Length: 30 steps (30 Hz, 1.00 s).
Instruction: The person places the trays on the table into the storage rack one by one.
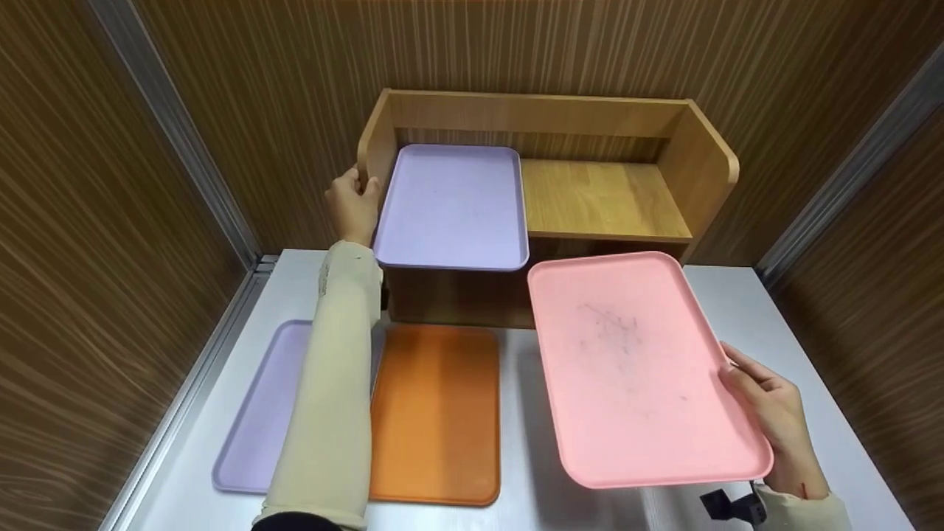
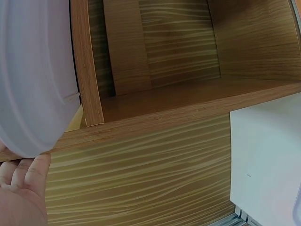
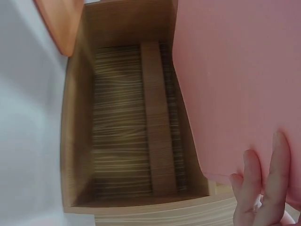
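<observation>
Over my head feed I have a white desk [image 1: 726, 291], with a wooden shelf [image 1: 601, 199] standing on it at 12 o'clock. A lilac tray [image 1: 455, 206] rests on the shelf's upper board, toward its 9 o'clock end, its near edge overhanging. On the desk I see a second lilac tray [image 1: 254, 428] at 8 o'clock, partly hidden, and an orange tray [image 1: 436, 417] near 6.

Pink tray [image 1: 649, 376] first, matt plastic, smooth but marked with dark scuffs across its face! Purple trays [image 1: 457, 210], smooth matt plastic too; orange tray [image 1: 436, 413], plastic with a faint sheen. Now the shelf [image 1: 601, 195] shows soft gloss on smooth wood grain! Streaky wood-look wall [image 1: 531, 51], dull grey metal strip [image 1: 189, 144], cream cloth sleeve [image 1: 332, 391], smooth white table [image 1: 737, 317].
</observation>
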{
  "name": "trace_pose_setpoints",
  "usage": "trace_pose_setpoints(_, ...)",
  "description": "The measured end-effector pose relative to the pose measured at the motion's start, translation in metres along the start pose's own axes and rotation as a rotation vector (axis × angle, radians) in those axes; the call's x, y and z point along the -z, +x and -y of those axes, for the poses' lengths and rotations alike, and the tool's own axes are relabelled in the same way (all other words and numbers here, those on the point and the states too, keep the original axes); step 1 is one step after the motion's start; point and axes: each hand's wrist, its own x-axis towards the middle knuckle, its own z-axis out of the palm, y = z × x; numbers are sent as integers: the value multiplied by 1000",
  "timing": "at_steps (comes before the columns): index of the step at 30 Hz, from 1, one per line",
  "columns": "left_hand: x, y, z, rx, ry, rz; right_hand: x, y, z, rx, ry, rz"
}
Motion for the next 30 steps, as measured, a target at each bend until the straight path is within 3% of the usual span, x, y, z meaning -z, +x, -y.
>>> trace_pose_setpoints(9,1,0,1,-4,4,-4,5,-5,15,-39,85,40)
trace_pose_setpoints(15,0,0,2,6,14,-1,9,-5,29,-101,160,107)
trace_pose_setpoints(19,-1,0,2,7,8,8,9,0,37,-109,202,127)
trace_pose_setpoints(26,-1,1,4,-7,-26,-10,-1,18,49,-40,185,121)
trace_pose_setpoints(30,-2,1,4,-10,-28,-5,-6,28,57,-62,239,127)
